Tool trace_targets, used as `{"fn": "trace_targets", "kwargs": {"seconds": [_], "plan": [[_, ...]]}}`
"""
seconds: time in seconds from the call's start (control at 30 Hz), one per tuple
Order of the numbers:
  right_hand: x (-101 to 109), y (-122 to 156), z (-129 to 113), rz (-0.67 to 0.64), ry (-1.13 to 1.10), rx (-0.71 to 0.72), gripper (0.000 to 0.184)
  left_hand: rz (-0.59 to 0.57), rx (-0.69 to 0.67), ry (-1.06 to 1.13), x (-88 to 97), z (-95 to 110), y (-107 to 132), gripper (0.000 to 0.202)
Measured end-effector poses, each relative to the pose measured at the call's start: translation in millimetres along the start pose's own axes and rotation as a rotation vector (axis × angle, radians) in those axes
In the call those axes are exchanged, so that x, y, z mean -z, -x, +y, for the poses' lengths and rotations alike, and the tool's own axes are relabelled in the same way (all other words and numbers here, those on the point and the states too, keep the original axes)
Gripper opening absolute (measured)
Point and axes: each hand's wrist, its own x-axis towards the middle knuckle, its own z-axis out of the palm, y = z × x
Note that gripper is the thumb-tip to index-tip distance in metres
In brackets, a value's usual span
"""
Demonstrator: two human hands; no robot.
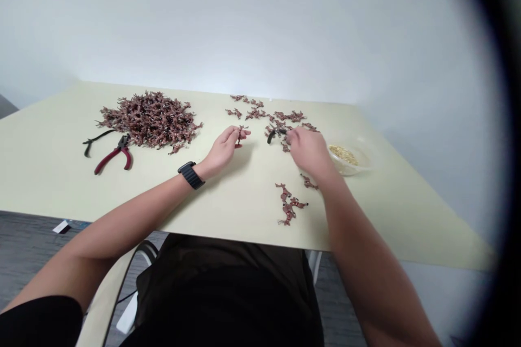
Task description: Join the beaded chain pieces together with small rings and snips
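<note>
My left hand (224, 146) is closed in a pinch on a small reddish-brown piece (240, 135) held just above the pale table (61, 173). A black watch (191, 175) is on that wrist. My right hand (306, 147) is curled with its fingers closed around a small black-handled tool (272, 135), its fingertips among scattered brown pieces (285, 117). A big heap of the same brown pieces (151, 118) lies to the left, well apart from both hands.
Red-handled pliers (114, 155) and a black-handled tool (94, 140) lie left of the heap. A clear dish of small yellowish bits (345, 156) sits right of my right hand. A few brown pieces (288, 205) lie near the table's front edge. A white wall stands behind.
</note>
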Motion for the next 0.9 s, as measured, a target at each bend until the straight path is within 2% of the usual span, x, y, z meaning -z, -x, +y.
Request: {"fn": "trace_targets", "kwargs": {"seconds": [0.03, 0.13, 0.27, 0.4, 0.53, 0.6, 0.67, 0.73, 0.9], "plan": [[5.0, -3.8, 5.5, 0.003, -0.119, -0.039, 0.037, -0.035, -0.009, 0.002, -0.1, 1.2, 0.5, 0.032], [9.5, -8.8, 15.1, -0.128, -0.444, -0.138, 0.042, -0.154, -0.005, 0.054, -2.0, 2.8, 1.7, 0.033], [-6.5, -8.4, 13.3, -0.202, -0.602, -0.186, 0.042, -0.254, 0.107, 0.185, -6.1, 1.2, 3.1, 0.033], [-21.9, -8.0, 4.8, -0.191, -0.524, -0.146, 0.045, -0.31, 0.216, 0.27, -9.2, 0.6, 5.4, 0.033], [-20.8, 0.6, -5.7, -0.232, -0.446, -0.039, 0.048, -0.296, 0.233, 0.279, -12.7, 1.6, 8.0, 0.033], [-18.6, 7.4, -10.7, -0.283, -0.377, -0.004, 0.06, -0.275, 0.238, 0.293, -14.2, 1.4, 9.0, 0.032], [-18.7, 13.0, -15.4, -0.302, -0.268, -0.011, 0.081, -0.259, 0.245, 0.315, -15.4, 0.8, 9.7, 0.031], [-21.6, 16.4, -19.9, -0.3, -0.179, -0.018, 0.088, -0.251, 0.258, 0.335, -16.4, 0.9, 10.5, 0.03], [-31.9, 21.4, -32.3, -0.257, -0.097, 0.012, 0.061, -0.23, 0.335, 0.377, -18.9, 6.6, 12.1, 0.029]]}}
